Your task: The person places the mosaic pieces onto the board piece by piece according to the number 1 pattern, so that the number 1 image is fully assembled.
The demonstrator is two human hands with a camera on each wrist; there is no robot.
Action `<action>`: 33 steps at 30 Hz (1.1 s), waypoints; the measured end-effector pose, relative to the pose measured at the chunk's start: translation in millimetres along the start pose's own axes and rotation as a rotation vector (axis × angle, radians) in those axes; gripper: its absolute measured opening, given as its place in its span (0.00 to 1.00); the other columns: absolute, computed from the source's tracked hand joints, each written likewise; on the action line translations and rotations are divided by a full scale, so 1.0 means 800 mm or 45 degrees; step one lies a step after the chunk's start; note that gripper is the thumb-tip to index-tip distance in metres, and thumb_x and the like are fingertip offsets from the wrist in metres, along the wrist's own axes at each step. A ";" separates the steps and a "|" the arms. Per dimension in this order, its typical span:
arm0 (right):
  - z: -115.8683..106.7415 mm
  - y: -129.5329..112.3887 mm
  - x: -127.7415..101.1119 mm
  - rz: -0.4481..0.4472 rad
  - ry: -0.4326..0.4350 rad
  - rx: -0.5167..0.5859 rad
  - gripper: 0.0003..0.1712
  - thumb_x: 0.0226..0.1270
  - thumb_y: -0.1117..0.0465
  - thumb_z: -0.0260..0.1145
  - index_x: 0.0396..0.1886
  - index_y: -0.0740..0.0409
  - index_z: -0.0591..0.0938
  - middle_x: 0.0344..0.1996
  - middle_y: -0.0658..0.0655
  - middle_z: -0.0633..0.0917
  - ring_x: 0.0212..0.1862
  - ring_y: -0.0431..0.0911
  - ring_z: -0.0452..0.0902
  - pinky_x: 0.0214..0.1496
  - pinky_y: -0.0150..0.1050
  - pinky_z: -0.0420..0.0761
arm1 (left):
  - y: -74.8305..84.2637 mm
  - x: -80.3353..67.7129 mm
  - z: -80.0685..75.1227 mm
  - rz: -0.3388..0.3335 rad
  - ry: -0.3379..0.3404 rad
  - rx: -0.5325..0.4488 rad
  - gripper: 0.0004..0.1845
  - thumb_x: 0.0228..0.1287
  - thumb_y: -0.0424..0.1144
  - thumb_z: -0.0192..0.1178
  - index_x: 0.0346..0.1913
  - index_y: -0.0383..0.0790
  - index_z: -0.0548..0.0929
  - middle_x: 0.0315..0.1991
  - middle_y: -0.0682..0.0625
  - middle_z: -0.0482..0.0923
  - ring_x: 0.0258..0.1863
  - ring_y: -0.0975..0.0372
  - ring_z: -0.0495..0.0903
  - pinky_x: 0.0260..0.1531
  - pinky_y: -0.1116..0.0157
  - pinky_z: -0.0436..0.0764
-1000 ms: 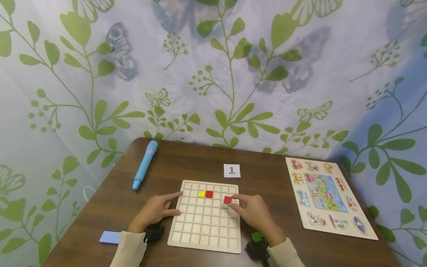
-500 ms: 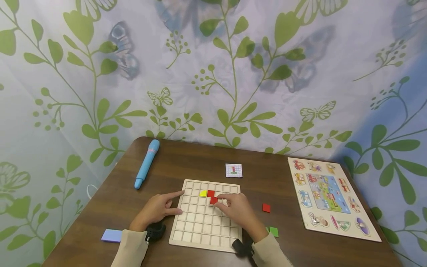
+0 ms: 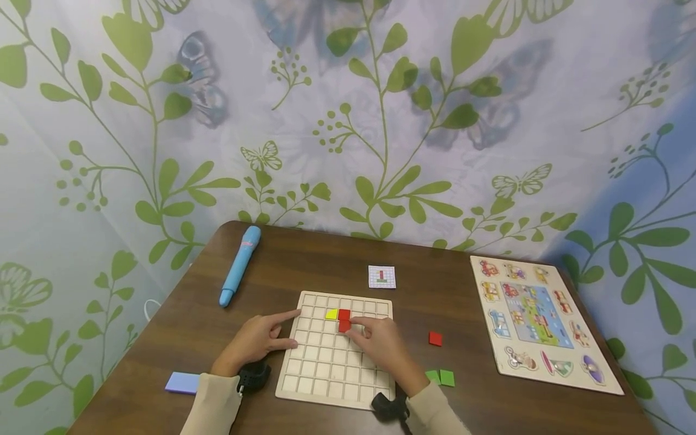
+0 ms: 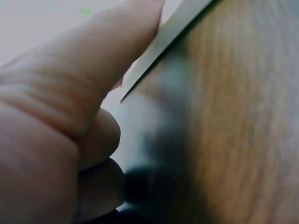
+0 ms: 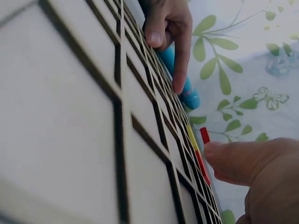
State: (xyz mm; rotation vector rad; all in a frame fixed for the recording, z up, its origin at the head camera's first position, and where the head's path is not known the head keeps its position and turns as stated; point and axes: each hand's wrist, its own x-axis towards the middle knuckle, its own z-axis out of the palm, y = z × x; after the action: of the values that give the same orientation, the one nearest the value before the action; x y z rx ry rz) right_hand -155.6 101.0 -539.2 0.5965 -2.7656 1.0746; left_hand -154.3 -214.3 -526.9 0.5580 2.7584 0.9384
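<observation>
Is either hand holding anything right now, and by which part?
Right hand fingertips press the red tile from its right edge; left hand steadies the grid board.

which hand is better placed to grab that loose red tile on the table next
The right hand, probably. The loose red tile lies on the table just right of the grid board, on that hand's side. The left hand rests at the board's left edge, so it would have to cross the board.

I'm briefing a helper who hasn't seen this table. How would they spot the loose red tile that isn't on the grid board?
Start at the pale wooden grid board in the middle of the brown table. Look just past its right edge, toward the picture puzzle: the loose red tile lies alone on bare wood. The other red tiles sit on the board; the green tiles lie nearer the person.
</observation>
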 end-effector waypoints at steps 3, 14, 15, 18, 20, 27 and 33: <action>0.003 -0.001 0.000 -0.019 -0.014 -0.040 0.16 0.66 0.51 0.75 0.50 0.52 0.91 0.09 0.36 0.57 0.17 0.32 0.49 0.22 0.30 0.55 | 0.000 0.000 0.001 -0.003 0.002 0.004 0.37 0.61 0.57 0.71 0.72 0.52 0.77 0.15 0.63 0.59 0.15 0.71 0.54 0.20 0.70 0.59; 0.002 -0.011 -0.001 0.010 -0.059 -0.145 0.16 0.67 0.50 0.73 0.51 0.51 0.90 0.08 0.37 0.58 0.17 0.33 0.50 0.23 0.32 0.56 | -0.001 0.000 0.002 0.012 0.013 0.003 0.37 0.60 0.57 0.72 0.72 0.52 0.77 0.15 0.63 0.59 0.15 0.71 0.54 0.20 0.71 0.59; 0.002 -0.011 0.000 0.012 -0.060 -0.147 0.16 0.67 0.50 0.73 0.51 0.51 0.90 0.08 0.37 0.58 0.17 0.33 0.50 0.23 0.32 0.56 | -0.001 0.000 0.001 0.014 0.017 -0.001 0.37 0.60 0.57 0.72 0.71 0.52 0.77 0.15 0.63 0.59 0.15 0.71 0.54 0.20 0.71 0.59; 0.002 -0.012 0.000 0.020 -0.065 -0.158 0.17 0.68 0.50 0.73 0.52 0.51 0.90 0.08 0.36 0.58 0.17 0.33 0.50 0.23 0.32 0.56 | 0.000 0.000 0.001 0.015 0.020 -0.002 0.37 0.60 0.57 0.72 0.71 0.52 0.77 0.15 0.63 0.59 0.15 0.71 0.54 0.20 0.70 0.59; 0.003 -0.012 0.001 0.028 -0.065 -0.161 0.17 0.67 0.50 0.73 0.51 0.51 0.90 0.08 0.36 0.58 0.17 0.33 0.50 0.23 0.33 0.56 | 0.000 -0.001 0.000 0.009 0.017 -0.003 0.37 0.59 0.58 0.72 0.71 0.52 0.77 0.15 0.63 0.59 0.15 0.71 0.54 0.19 0.70 0.59; 0.004 -0.012 0.000 0.067 -0.053 -0.146 0.17 0.66 0.50 0.74 0.52 0.51 0.90 0.09 0.36 0.67 0.19 0.35 0.57 0.25 0.33 0.63 | 0.000 -0.002 0.001 -0.005 0.006 -0.004 0.37 0.60 0.58 0.72 0.72 0.53 0.77 0.15 0.63 0.59 0.15 0.71 0.54 0.19 0.71 0.59; 0.004 -0.011 -0.001 0.099 -0.025 -0.066 0.18 0.66 0.51 0.75 0.53 0.52 0.90 0.10 0.37 0.63 0.17 0.34 0.54 0.21 0.32 0.58 | 0.001 -0.001 0.000 0.009 0.009 -0.011 0.37 0.60 0.56 0.72 0.71 0.52 0.77 0.15 0.63 0.59 0.15 0.71 0.54 0.19 0.71 0.59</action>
State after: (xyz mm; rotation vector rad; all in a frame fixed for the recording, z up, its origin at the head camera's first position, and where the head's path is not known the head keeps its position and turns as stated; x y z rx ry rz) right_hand -151.1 93.1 -536.3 0.5001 -2.8456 1.0139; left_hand -153.6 -214.0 -526.2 0.5646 2.7589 0.9557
